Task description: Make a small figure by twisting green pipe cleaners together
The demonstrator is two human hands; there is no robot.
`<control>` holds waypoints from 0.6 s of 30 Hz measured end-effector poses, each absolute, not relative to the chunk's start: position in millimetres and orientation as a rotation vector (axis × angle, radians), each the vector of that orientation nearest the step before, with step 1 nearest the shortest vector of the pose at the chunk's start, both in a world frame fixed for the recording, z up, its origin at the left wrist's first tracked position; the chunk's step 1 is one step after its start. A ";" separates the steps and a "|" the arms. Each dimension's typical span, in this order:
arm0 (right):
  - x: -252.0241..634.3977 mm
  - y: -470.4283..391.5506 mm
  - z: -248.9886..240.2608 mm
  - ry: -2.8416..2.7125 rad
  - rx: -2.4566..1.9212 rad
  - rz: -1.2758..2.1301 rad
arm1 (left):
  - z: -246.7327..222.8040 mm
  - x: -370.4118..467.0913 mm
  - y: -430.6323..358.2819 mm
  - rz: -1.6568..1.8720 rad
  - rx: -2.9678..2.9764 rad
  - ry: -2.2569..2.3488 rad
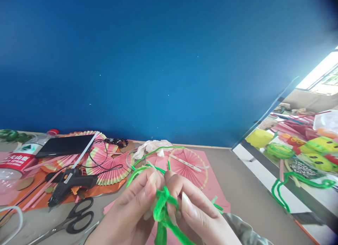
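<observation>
Both hands meet low in the middle of the head view, around bright green pipe cleaners (161, 208) twisted into a knot. My left hand (137, 202) pinches the knot from the left, thumb bent over the forefinger. From the other side my right hand (195, 206) grips it between thumb and curled fingers. Two fuzzy strands hang below the knot towards the bottom edge, and more green stems stick out above the fingertips. The fingers hide part of the twist. Beneath the hands lies pink paper (211, 181).
Black-handled scissors (79, 216), a black glue gun (75, 181), a dark tablet-like slab (64, 145) and a plastic bottle (19, 160) lie left. Pleated paper fans (108, 165), a white marker pen (185, 163) and crumpled tissue (151, 148) sit behind. A blue partition (158, 68) rises beyond.
</observation>
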State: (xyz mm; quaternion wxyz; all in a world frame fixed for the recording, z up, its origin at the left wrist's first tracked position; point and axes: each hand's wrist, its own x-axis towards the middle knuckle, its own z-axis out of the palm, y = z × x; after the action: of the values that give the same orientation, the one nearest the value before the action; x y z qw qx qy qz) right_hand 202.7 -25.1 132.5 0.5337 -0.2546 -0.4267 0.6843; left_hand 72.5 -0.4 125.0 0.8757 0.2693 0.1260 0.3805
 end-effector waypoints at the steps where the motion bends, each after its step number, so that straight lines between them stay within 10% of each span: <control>1: 202.7 -24.9 132.3 -1.038 -0.649 1.611 | 124.0 72.7 -0.7 0.786 0.558 0.256; 18: 226.2 -30.3 149.8 -1.935 -0.934 0.713 | 131.6 64.2 -0.8 1.207 1.385 0.504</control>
State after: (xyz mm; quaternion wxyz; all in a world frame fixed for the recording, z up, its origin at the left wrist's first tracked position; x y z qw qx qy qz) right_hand 226.2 -30.3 149.8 0.4251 -0.3735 -0.7737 0.2850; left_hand 64.2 -0.8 131.6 0.5798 0.5923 0.2156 0.5162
